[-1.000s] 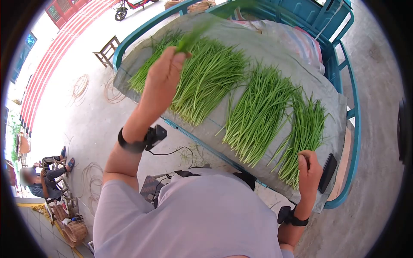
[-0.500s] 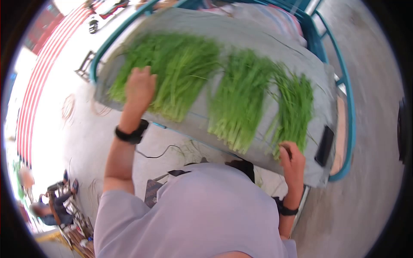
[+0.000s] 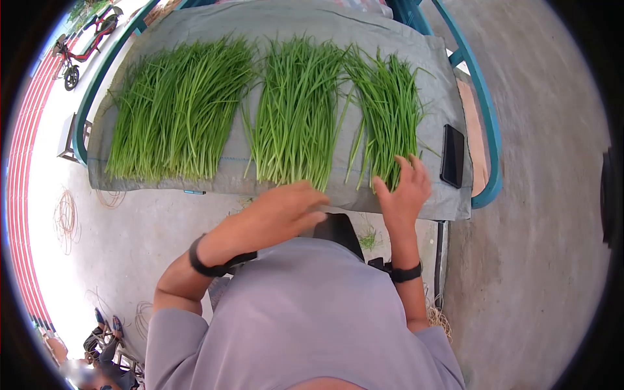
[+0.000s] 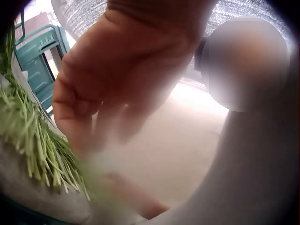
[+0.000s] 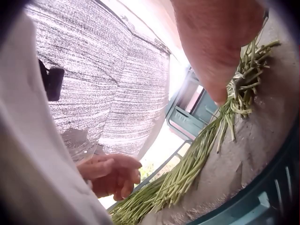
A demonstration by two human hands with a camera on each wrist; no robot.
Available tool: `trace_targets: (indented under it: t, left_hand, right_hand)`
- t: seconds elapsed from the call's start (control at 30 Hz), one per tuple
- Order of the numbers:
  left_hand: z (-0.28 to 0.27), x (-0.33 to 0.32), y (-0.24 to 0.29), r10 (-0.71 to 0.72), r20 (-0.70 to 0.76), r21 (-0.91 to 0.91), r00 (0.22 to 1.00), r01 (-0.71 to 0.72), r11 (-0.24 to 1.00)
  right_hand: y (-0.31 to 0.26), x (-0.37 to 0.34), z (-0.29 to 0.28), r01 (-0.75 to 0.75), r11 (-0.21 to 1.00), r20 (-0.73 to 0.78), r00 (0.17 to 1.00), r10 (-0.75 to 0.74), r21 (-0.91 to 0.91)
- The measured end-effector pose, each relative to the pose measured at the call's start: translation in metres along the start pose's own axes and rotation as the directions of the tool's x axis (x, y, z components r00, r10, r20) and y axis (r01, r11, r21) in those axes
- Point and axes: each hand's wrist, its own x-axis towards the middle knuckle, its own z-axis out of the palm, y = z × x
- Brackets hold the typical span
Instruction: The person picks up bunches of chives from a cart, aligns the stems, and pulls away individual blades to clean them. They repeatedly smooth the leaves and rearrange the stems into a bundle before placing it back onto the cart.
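Green stalks lie lengthwise, roughly six to twelve o'clock, tapering toward twelve. Left hand and right hand are unclenched.

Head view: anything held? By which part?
No hold visible: left hand looks empty; right hand is spread at the lower end of the rightmost green bunch, contact unclear.

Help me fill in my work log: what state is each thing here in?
Left heap of greens, laid flat, no tie visible
Middle heap, laid flat, no tie visible
Right heap, laid flat, lower ends partly hidden
Phone, lying flat, dark
Cloth, spread under the greens
Scooter, standing upright
Left hand, fingers loosely bent, nothing visible in it
Right hand, thumb and fingers apart
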Motion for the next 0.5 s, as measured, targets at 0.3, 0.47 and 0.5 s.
trace_targets:
  t: [0.3, 0.47, 0.5]
  left_hand:
    - [0.090, 0.088, -0.023, -0.144, -0.083, 0.028, 0.986, 0.147, 0.989]
    - [0.126, 0.113, -0.010, -0.232, -0.379, 0.168, 0.896, 0.313, 0.935]
    - [0.129, 0.115, -0.006, -0.255, -0.420, 0.189, 0.871, 0.358, 0.914]
  right_hand:
    - [0.042, 0.003, 0.006, -0.080, 0.973, 0.099, 0.993, 0.059, 0.217]
    - [0.050, 0.005, 0.005, -0.083, 0.965, 0.116, 0.992, 0.056, 0.247]
    - [0.051, 0.004, 0.007, -0.072, 0.968, 0.107, 0.993, 0.047, 0.242]
